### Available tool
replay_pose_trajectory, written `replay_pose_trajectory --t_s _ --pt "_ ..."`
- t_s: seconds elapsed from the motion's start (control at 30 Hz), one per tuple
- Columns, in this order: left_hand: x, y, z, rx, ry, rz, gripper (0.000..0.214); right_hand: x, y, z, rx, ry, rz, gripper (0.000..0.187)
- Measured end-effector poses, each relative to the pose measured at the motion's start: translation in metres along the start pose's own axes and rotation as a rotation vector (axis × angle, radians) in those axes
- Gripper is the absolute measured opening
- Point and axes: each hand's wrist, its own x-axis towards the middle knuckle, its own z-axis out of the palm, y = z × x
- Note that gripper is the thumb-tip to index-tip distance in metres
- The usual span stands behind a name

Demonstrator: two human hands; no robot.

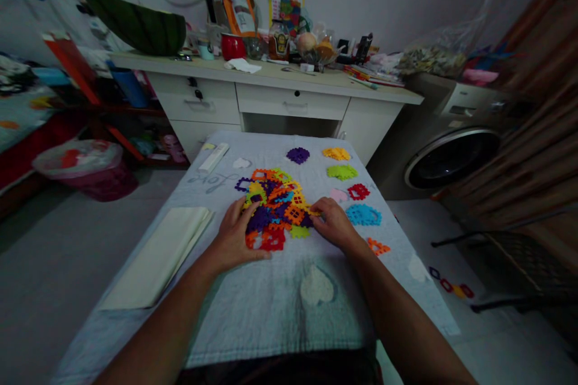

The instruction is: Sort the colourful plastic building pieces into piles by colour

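A loose heap of notched plastic building pieces (277,207), in purple, orange, yellow, green, red and blue, lies mid-table. My left hand (232,237) rests against the heap's left side, thumb and fingers spread apart. At its right edge, the fingertips of my right hand (333,221) are closed on a yellow piece (315,212). Beyond and to the right lie single-colour groups: purple pieces (298,156), yellow pieces (335,154), green pieces (342,172), red pieces (359,192), blue pieces (363,215) and orange pieces (378,246).
A folded pale cloth (158,255) and a white box-like strip (214,158) lie on the tablecloth (266,307) at left. Behind stands a cluttered cabinet (289,99). A washing machine (447,138) and a chair (510,264) are at right, a pink bin (97,177) at left.
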Motion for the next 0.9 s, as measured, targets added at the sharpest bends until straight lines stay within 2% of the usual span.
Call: replay_pose_trajectory --t_s 0.3,0.53,0.63,0.9 --pt "0.001 0.002 0.003 0.078 0.006 0.032 0.11 -0.003 0.009 -0.005 -0.003 0.188 0.04 0.012" --pt "0.003 0.001 0.003 0.057 0.037 0.058 0.106 -0.002 0.018 -0.008 -0.025 0.196 0.089 0.017" --pt "0.003 0.001 0.003 0.056 0.038 0.054 0.103 -0.002 0.031 -0.021 -0.041 0.236 0.121 0.021" --pt "0.003 0.002 0.004 0.059 0.052 0.037 0.09 -0.02 0.067 -0.078 -0.106 0.329 0.278 0.023"
